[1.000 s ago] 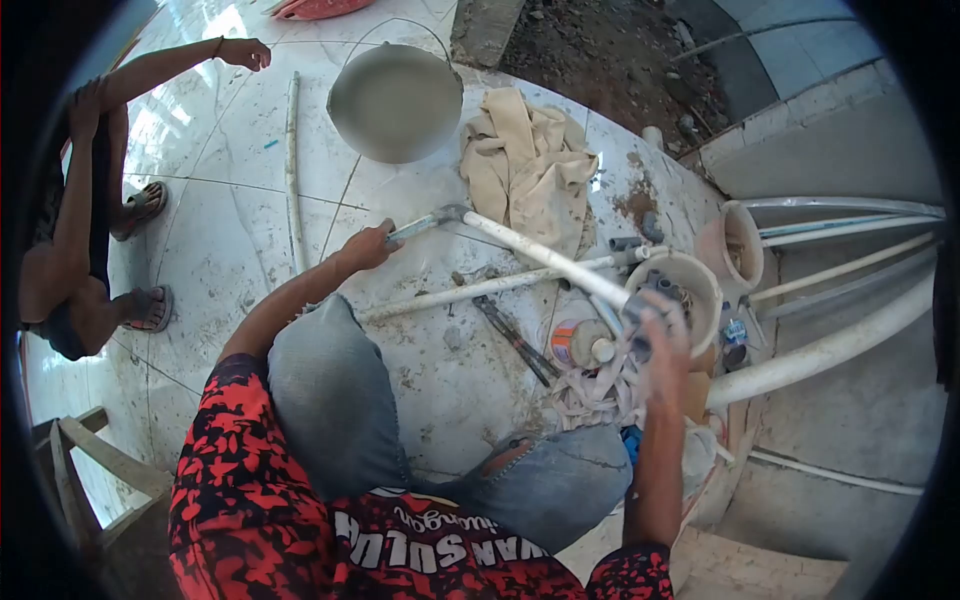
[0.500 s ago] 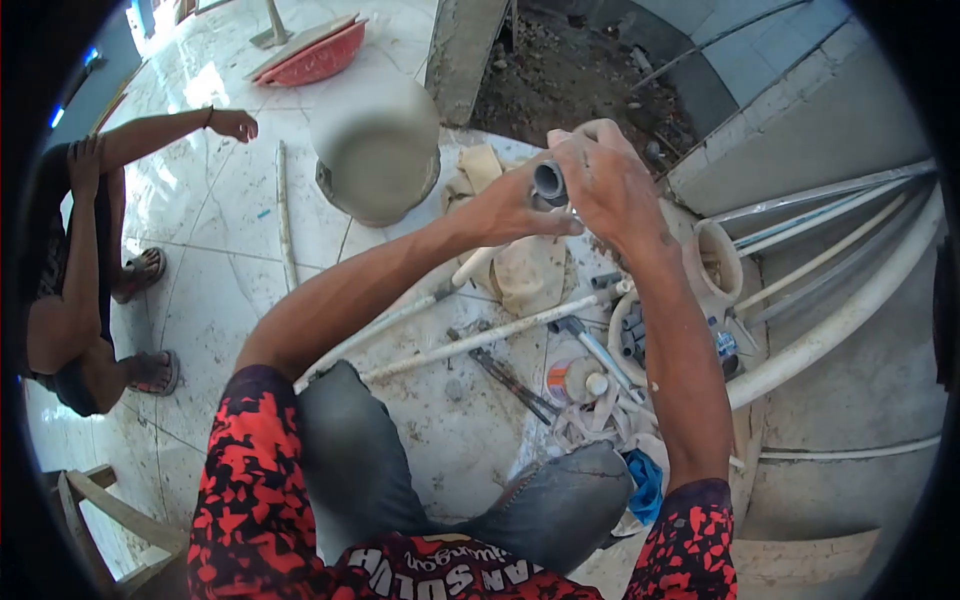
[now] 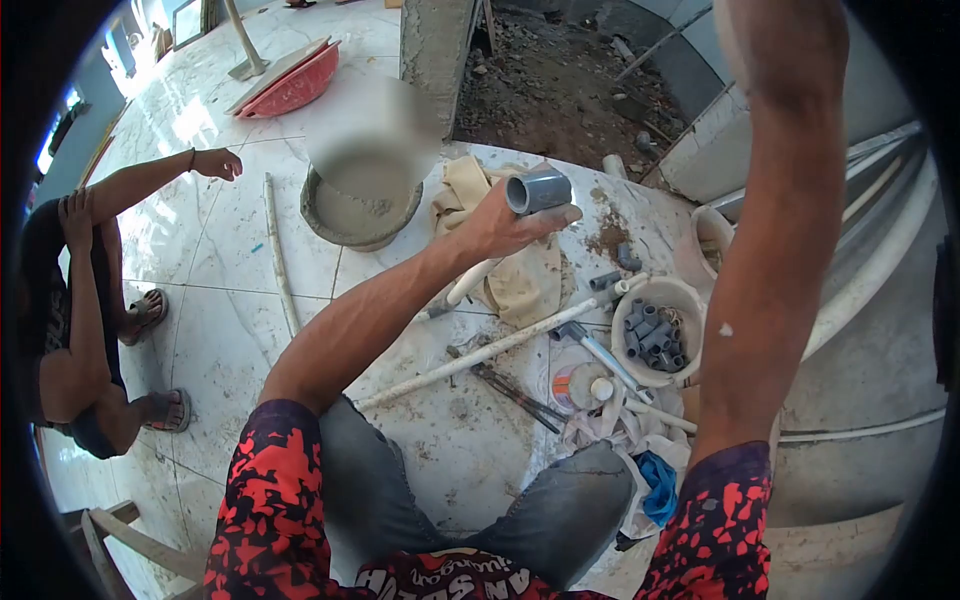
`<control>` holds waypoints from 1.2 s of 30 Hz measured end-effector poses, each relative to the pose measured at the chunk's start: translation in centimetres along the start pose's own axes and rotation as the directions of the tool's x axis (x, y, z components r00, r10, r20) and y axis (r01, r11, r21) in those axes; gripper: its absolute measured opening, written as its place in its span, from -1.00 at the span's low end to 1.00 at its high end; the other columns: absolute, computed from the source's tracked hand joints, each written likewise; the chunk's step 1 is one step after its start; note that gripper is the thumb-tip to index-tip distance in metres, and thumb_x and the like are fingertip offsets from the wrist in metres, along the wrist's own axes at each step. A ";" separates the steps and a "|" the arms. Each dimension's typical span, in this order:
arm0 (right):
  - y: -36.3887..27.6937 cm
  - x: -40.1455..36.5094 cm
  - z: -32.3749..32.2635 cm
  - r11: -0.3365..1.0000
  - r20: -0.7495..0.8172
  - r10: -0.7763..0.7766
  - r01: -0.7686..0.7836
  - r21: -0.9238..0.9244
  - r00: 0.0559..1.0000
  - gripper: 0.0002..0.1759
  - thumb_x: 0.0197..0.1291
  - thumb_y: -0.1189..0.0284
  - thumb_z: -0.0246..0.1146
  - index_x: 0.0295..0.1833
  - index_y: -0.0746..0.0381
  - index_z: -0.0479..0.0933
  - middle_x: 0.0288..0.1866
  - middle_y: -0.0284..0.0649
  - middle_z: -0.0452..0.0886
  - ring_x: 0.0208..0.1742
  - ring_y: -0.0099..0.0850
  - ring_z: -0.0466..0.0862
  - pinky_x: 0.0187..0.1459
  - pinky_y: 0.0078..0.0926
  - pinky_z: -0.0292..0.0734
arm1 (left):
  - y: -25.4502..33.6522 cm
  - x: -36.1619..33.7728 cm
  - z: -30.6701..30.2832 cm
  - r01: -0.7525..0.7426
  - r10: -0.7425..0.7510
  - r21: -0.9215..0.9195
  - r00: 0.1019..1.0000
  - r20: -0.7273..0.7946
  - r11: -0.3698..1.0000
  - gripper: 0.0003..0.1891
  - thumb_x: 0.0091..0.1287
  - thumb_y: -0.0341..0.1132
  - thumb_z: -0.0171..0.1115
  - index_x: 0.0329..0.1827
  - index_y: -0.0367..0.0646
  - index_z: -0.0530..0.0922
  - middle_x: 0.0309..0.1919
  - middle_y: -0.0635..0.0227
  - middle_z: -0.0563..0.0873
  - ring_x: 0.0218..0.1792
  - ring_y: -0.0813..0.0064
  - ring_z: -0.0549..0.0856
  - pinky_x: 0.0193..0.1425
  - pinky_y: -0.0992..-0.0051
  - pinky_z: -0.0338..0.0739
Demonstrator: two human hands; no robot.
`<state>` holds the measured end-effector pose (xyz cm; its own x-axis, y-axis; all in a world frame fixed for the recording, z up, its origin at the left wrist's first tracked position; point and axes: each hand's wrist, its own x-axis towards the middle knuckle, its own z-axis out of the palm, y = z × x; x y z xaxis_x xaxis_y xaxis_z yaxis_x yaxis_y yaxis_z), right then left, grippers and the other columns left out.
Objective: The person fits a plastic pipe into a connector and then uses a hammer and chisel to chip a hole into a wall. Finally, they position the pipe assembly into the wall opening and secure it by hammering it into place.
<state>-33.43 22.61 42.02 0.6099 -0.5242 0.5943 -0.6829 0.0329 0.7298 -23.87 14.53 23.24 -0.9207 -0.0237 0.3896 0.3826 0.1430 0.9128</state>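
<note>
Plainly, in the head view the left hand (image 3: pixel 500 228) held a short grey pipe coupling (image 3: pixel 541 190) above the tan cloth (image 3: pixel 530 285), its fingers closed around the piece and one open end facing the camera. The right hand (image 3: pixel 785 40) was up at the top edge, partly cut off; whether its fingers were open or gripping could not be told. On the tiled floor (image 3: pixel 450 430), a bucket (image 3: pixel 697 312) held grey fittings (image 3: pixel 652 337), and near it a container (image 3: pixel 582 388) wore an orange-and-white label too small to read. Across the wearer's shirt (image 3: pixel 440 575), upside down, white capitals showed "AN SU" below partly hidden script. Pale lettering on the seated person's dark top (image 3: pixel 58 300) was unclear.
</note>
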 end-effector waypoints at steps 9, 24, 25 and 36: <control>-11.3 -2.9 -2.5 0.400 0.796 0.034 -0.739 0.543 0.604 -0.61 0.14 0.21 0.05 -0.17 0.36 0.44 -0.21 -0.05 0.50 -0.18 -0.14 0.49 -0.10 -0.30 0.35 | -1.9 -3.3 0.4 -0.097 0.101 0.042 0.990 -0.103 0.994 -0.69 0.00 -0.36 0.26 -0.20 -0.24 0.45 -0.32 0.26 0.59 -0.26 0.44 0.56 -0.15 0.47 0.45; -13.3 -2.9 -2.2 -0.222 0.900 0.435 -0.966 0.135 0.026 -0.70 0.17 0.36 -0.09 -0.40 0.32 0.47 -0.45 -0.25 0.50 -0.36 -0.55 0.44 -0.25 -0.58 0.32 | -9.7 -6.5 -1.4 0.326 -0.336 0.082 0.903 0.268 0.942 -0.58 -0.04 -0.07 0.28 -0.20 -0.14 0.49 -0.32 0.12 0.60 -0.29 0.25 0.59 -0.18 0.40 0.40; -13.2 -2.6 -1.8 -0.210 0.902 0.432 -0.969 0.131 0.028 -0.70 0.17 0.36 -0.09 -0.40 0.32 0.47 -0.45 -0.25 0.50 -0.36 -0.55 0.44 -0.25 -0.58 0.32 | -9.9 -6.4 -1.3 0.312 -0.321 0.075 0.912 0.257 0.947 -0.58 -0.05 -0.07 0.28 -0.20 -0.14 0.49 -0.32 0.10 0.59 -0.28 0.24 0.58 -0.18 0.40 0.40; -11.7 -0.5 0.2 0.292 0.862 0.392 -0.932 0.215 0.322 -0.75 0.12 0.42 -0.04 -0.36 0.34 0.49 -0.41 -0.10 0.53 -0.31 -0.22 0.51 -0.17 -0.43 0.36 | -15.7 -14.1 -4.0 0.769 -0.821 0.531 0.528 -0.217 0.355 -0.56 -0.01 -0.32 0.10 -0.01 -0.25 0.37 0.00 0.12 0.41 0.04 0.16 0.42 0.03 0.23 0.37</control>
<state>-25.81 22.29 33.08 -0.4184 -0.8890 0.1862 -0.8543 0.3155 -0.4131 -16.59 8.63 3.90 -0.7837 -0.3448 -0.5166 -0.6136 0.5584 0.5583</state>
